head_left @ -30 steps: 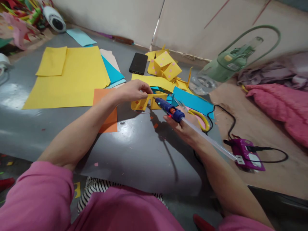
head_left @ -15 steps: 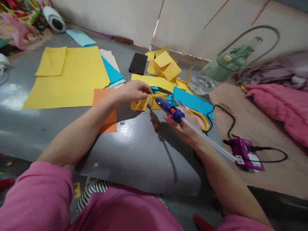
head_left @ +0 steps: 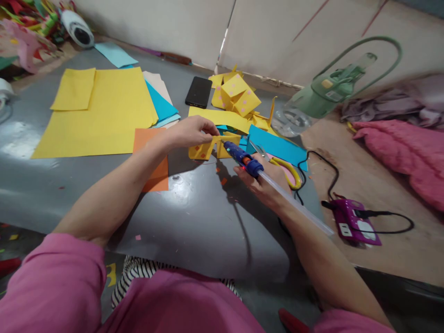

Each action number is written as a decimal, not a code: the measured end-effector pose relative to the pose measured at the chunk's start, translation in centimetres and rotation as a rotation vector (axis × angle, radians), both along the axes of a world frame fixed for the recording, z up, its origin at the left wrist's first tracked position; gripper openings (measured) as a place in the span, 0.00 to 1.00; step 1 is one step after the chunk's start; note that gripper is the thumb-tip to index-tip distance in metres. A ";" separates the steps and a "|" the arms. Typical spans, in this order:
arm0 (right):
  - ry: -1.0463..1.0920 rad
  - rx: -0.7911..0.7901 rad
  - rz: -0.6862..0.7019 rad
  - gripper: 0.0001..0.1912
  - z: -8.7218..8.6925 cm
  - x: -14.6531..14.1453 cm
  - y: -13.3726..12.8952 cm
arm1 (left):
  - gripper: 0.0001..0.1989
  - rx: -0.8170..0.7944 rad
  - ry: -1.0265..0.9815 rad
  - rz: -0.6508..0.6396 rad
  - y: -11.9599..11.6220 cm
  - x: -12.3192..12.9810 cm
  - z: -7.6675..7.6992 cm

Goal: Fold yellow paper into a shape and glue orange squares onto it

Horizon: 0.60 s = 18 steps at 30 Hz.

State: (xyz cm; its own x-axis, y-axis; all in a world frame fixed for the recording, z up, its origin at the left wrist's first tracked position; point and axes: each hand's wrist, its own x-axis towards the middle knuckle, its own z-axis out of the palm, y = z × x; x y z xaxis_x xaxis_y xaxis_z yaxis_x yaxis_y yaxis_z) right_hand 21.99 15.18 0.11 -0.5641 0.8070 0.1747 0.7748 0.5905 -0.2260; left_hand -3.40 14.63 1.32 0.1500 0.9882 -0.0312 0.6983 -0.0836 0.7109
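Observation:
My right hand (head_left: pixel 268 182) is wrapped round a blue hot glue gun (head_left: pixel 239 155), with a long clear glue stick (head_left: pixel 294 201) sticking out of its back. The nozzle touches or nearly touches a folded yellow paper piece (head_left: pixel 201 150) with orange squares on it. My left hand (head_left: pixel 196 131) pinches the top edge of that piece between thumb and fingers. Close behind lie a yellow paper strip (head_left: pixel 222 116) and a blue paper sheet (head_left: pixel 277 145). Yellow-handled scissors (head_left: pixel 293 173) lie just beyond my right hand, partly hidden by it.
Left on the grey table are a large yellow sheet (head_left: pixel 104 125) and an orange sheet (head_left: pixel 161 173). A black phone (head_left: pixel 199 91) and a spotted yellow paper box (head_left: pixel 239 95) stand behind. To the right are a green bottle (head_left: pixel 322 92) and a purple power strip (head_left: pixel 357 222) with black cords.
The glue gun and right hand have shifted very slightly to the left, and the rear end of the glue stick has moved left too. My left hand stays on the yellow paper.

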 end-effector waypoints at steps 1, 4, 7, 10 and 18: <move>0.002 -0.002 -0.002 0.24 0.0 0.0 0.0 | 0.19 0.004 0.000 0.000 0.0 0.0 -0.1; -0.001 -0.023 0.009 0.24 0.2 -0.1 -0.1 | 0.19 0.002 -0.009 -0.004 0.1 0.0 -0.2; -0.033 -0.053 -0.005 0.24 0.2 -0.2 -0.2 | 0.19 0.000 -0.018 -0.007 0.2 0.0 -0.3; -0.044 -0.034 -0.038 0.24 0.1 -0.2 -0.3 | 0.19 0.011 -0.019 -0.001 0.2 0.0 -0.3; -0.019 -0.032 0.013 0.26 0.1 -0.2 -0.3 | 0.20 0.005 -0.012 0.004 0.1 0.1 -0.2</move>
State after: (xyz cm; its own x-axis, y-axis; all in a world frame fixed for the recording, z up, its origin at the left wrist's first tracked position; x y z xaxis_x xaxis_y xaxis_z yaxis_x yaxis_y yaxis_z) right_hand 21.77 14.90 0.18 -0.5773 0.8048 0.1377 0.7717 0.5929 -0.2301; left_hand -3.27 14.74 1.13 0.1460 0.9890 -0.0246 0.6898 -0.0839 0.7191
